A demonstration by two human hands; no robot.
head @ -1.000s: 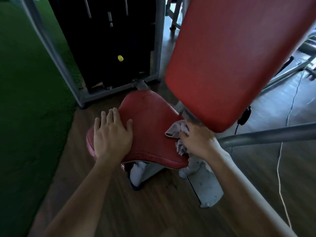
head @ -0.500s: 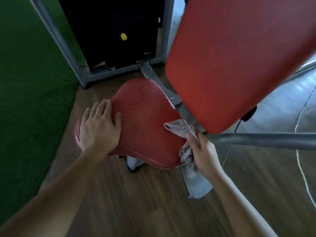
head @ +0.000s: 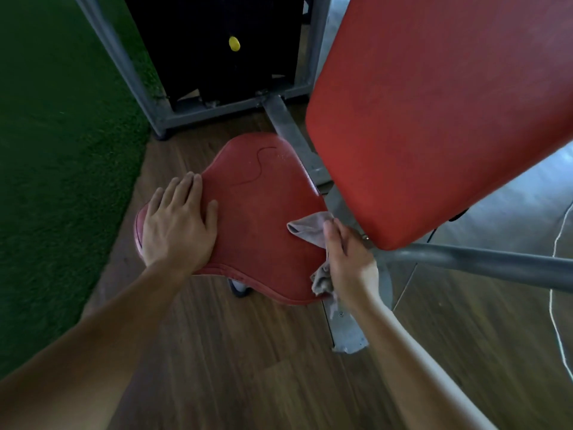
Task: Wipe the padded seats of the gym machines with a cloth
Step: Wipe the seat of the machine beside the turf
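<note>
A red padded seat [head: 257,218] sits low in the middle of the view, with a large red back pad [head: 434,113] tilted above its right side. My left hand [head: 176,228] lies flat on the seat's left edge, fingers apart, holding nothing. My right hand [head: 347,259] grips a crumpled grey cloth [head: 310,228] at the seat's right edge, just under the back pad's lower corner. One end of the cloth lies on the seat; the other hangs below my hand over the seat's rim.
A grey metal frame [head: 217,110] holds a black weight stack with a yellow pin [head: 234,43] behind the seat. A grey bar [head: 483,262] runs right from under the back pad. Green turf [head: 62,150] lies left, wood floor [head: 248,367] below, a white cable [head: 555,305] at right.
My right hand has slid the cloth along the seat's right edge, first toward me, then slightly back under the back pad. My left hand stays flat on the seat's left side.
</note>
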